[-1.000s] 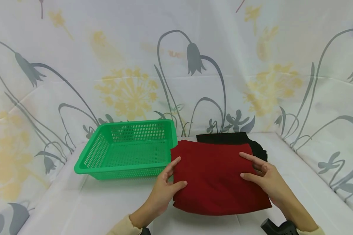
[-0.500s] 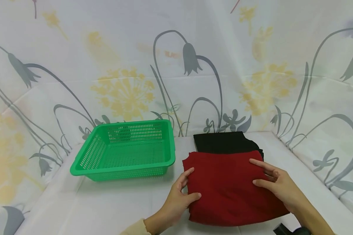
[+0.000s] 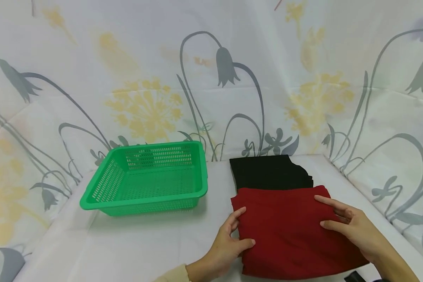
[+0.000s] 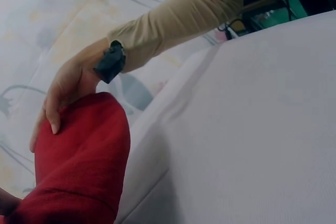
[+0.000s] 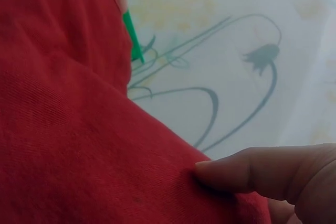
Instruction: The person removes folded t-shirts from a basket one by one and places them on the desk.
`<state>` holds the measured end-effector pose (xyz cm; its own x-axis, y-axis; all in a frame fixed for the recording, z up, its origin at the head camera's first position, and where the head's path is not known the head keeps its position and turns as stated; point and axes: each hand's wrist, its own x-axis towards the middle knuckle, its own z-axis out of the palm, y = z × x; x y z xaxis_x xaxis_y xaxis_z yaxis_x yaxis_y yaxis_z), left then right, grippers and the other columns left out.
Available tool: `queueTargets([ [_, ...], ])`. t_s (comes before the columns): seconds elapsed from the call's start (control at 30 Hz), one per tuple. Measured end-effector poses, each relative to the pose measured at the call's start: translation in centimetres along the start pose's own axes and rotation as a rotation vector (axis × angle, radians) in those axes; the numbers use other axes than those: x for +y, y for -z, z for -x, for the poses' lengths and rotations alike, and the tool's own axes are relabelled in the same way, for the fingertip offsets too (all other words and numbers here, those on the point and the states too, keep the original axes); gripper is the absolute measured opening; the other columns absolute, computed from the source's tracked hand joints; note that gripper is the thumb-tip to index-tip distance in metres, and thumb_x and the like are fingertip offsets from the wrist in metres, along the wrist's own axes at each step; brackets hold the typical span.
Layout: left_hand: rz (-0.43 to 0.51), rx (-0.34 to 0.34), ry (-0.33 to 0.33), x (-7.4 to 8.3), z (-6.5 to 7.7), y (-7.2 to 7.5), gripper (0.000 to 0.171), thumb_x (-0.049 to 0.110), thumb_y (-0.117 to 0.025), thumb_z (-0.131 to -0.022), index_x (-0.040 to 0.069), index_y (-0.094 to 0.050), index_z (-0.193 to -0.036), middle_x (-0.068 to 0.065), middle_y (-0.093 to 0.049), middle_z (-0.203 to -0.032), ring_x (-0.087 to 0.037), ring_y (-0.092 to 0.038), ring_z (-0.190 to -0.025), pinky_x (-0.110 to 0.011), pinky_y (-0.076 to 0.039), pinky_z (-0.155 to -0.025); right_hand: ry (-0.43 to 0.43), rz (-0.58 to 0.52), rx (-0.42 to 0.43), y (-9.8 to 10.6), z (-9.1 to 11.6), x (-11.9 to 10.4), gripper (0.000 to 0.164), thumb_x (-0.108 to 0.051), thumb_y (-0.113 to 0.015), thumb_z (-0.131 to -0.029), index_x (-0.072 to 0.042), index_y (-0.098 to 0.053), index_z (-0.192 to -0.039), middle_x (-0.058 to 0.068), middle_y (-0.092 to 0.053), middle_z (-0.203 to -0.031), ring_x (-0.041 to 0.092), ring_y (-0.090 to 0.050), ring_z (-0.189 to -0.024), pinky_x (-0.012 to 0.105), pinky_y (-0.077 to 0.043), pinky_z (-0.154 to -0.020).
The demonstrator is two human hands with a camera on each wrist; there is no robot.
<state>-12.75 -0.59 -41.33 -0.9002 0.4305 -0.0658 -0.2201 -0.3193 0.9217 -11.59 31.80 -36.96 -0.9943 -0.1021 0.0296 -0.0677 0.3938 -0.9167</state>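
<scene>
A folded red garment (image 3: 292,235) hangs close over the white table at the front right in the head view. My left hand (image 3: 229,246) grips its left edge, thumb on top and other fingers toward the underside. On the opposite edge my right hand (image 3: 356,227) holds it the same way, and the right wrist view shows its thumb (image 5: 236,170) pressing into the red fabric. A folded black cloth (image 3: 268,172) lies just behind, its near part hidden by the garment. In the left wrist view the red fabric (image 4: 84,156) sags between the hands.
A green perforated plastic basket (image 3: 144,203) stands on the white table (image 3: 137,250) to the left. Behind the table hangs a flower-printed curtain (image 3: 155,51), which continues along the right side.
Both hands have moved the red garment right and nearer to me, away from the basket, so more of the black cloth shows. The head view has shifted slightly right.
</scene>
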Motion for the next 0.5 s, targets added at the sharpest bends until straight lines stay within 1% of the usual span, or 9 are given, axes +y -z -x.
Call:
queueTargets([
  [0.13, 0.006, -0.002, 0.014, -0.2, -0.1, -0.6, 0.076, -0.015, -0.062, -0.081, 0.012, -0.037, -0.148, -0.009, -0.049, -0.133, -0.029, -0.064, -0.099, -0.046, -0.052, -0.084, 0.001, 0.022, 0.004, 1.1, 0.2, 0.3, 0.057, -0.011, -0.064, -0.094, -0.016, -0.045, -0.147, -0.02, -0.056, -0.121, 0.013, -0.064, -0.098, 0.026, -0.052, -0.077],
  [0.23, 0.009, -0.011, 0.027, -0.6, -0.2, -1.1, 0.076, -0.015, -0.062, -0.081, 0.013, -0.038, -0.147, -0.008, -0.049, -0.133, -0.028, -0.065, -0.096, -0.046, -0.054, -0.08, -0.02, 0.024, -0.003, 1.9, 0.1, 0.7, 0.056, -0.01, -0.064, -0.094, -0.017, -0.045, -0.147, -0.019, -0.059, -0.118, 0.015, -0.065, -0.096, 0.028, -0.053, -0.075],
  [0.3, 0.0, -0.016, 0.039, -0.9, -0.2, -1.4, 0.077, -0.016, -0.063, -0.08, 0.014, -0.039, -0.147, -0.007, -0.049, -0.133, -0.026, -0.066, -0.089, -0.041, -0.055, -0.076, -0.041, 0.024, -0.015, 2.4, -0.1, 1.1, 0.056, -0.01, -0.063, -0.094, -0.019, -0.046, -0.146, -0.017, -0.059, -0.116, 0.016, -0.065, -0.094, 0.029, -0.053, -0.074],
  [0.37, -0.017, -0.01, 0.058, -1.3, -0.3, -1.6, 0.078, -0.016, -0.064, -0.079, 0.015, -0.039, -0.147, -0.006, -0.049, -0.134, -0.022, -0.066, -0.079, -0.037, -0.056, -0.072, -0.07, 0.002, -0.045, 2.8, -0.3, 1.6, 0.055, -0.01, -0.062, -0.095, -0.023, -0.047, -0.146, -0.013, -0.06, -0.115, 0.018, -0.065, -0.094, 0.032, -0.054, -0.073],
  [0.43, -0.039, 0.0, 0.088, -1.6, -0.3, -1.8, 0.079, -0.015, -0.065, -0.079, 0.016, -0.041, -0.146, -0.007, -0.048, -0.136, -0.018, -0.063, -0.067, -0.031, -0.054, -0.066, -0.096, -0.021, -0.083, 3.0, -0.5, 2.2, 0.054, -0.01, -0.061, -0.095, -0.025, -0.048, -0.145, -0.011, -0.058, -0.117, 0.018, -0.064, -0.095, 0.034, -0.053, -0.073],
  [0.47, -0.043, 0.004, 0.105, -1.8, -0.3, -1.9, 0.079, -0.015, -0.065, -0.079, 0.016, -0.041, -0.146, -0.007, -0.047, -0.137, -0.017, -0.061, -0.063, -0.03, -0.054, -0.065, -0.113, -0.034, -0.101, 3.1, -0.6, 2.5, 0.054, -0.01, -0.06, -0.095, -0.026, -0.047, -0.146, -0.009, -0.058, -0.118, 0.018, -0.063, -0.096, 0.035, -0.053, -0.074],
  [0.5, -0.041, 0.009, 0.121, -2.0, -0.2, -1.9, 0.079, -0.016, -0.065, -0.078, 0.016, -0.041, -0.146, -0.008, -0.045, -0.138, -0.016, -0.06, -0.063, -0.03, -0.054, -0.065, -0.128, -0.045, -0.117, 3.2, -0.6, 2.8, 0.054, -0.01, -0.06, -0.096, -0.026, -0.047, -0.146, -0.008, -0.057, -0.119, 0.018, -0.062, -0.097, 0.036, -0.053, -0.075],
])
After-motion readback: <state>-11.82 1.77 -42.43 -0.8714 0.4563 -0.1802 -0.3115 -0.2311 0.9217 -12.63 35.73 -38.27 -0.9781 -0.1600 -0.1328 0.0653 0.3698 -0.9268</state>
